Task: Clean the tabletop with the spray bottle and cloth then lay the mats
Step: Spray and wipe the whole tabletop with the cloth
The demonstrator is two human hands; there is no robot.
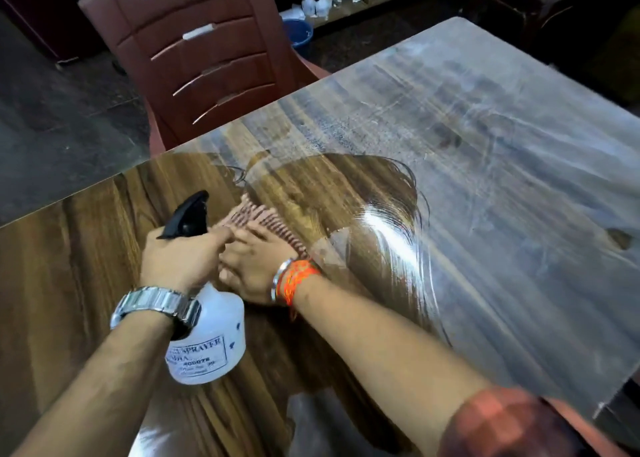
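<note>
Table (86, 249): glossy wood-grain top, near part dark and clear, far part hazy with streaks. Left hand (180, 259): fingers wrapped around the neck of the bottle (211, 342) (white, black nozzle, printed label), held just above the near part of the top. Right hand (256, 266): flat, fingers pressed together on the cloth (263, 221), a striped reddish piece lying on the top just beyond the bottle. Chair (207, 58): brown, at the far edge. Mats: none in view.
</note>
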